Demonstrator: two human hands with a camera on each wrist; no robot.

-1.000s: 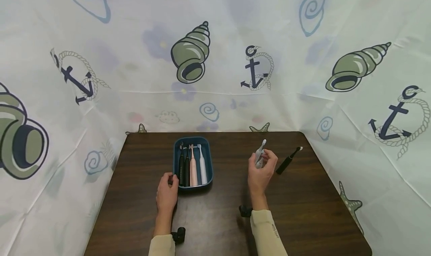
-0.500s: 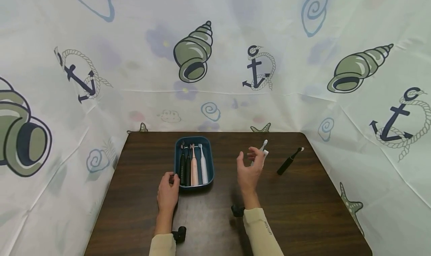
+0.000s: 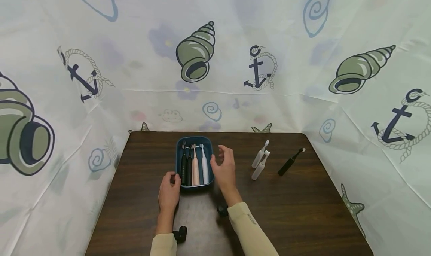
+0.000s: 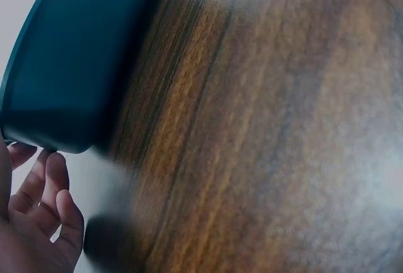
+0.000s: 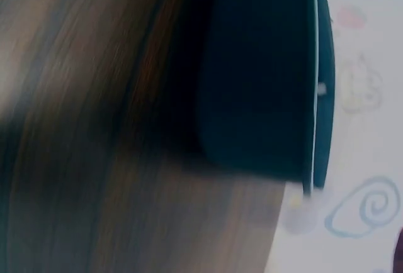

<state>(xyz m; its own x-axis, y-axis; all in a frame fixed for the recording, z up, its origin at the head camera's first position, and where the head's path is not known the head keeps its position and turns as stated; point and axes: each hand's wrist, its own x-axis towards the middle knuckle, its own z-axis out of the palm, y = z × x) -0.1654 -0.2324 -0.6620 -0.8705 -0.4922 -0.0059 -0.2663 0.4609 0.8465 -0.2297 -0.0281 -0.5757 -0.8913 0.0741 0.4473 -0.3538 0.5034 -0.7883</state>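
Observation:
A dark blue bin (image 3: 194, 187) on the table holds electric toothbrushes lying side by side: two black ones (image 3: 189, 170), a pink one (image 3: 195, 170) and a white one (image 3: 204, 170). My left hand (image 3: 169, 193) rests at the bin's front left corner, its loosely bent fingertips touching the wall in the left wrist view. Beside the right rim is my right hand (image 3: 226, 172), fingers spread, thumb close to the edge, nothing in its grasp. In the right wrist view the bin's dark wall (image 5: 261, 84) fills the middle, and the right hand's fingers barely show.
Right of the bin, two white electric toothbrushes (image 3: 260, 166) lie close together on the brown wooden table (image 3: 296, 215). A black electric toothbrush (image 3: 289, 163) lies farther right. A printed cloth (image 3: 235, 110) with shells and anchors hangs behind the table.
My right hand has let go of a white electric toothbrush, leaving it beside another white one, and moved left to the bin's right side. My left hand has stayed at the bin.

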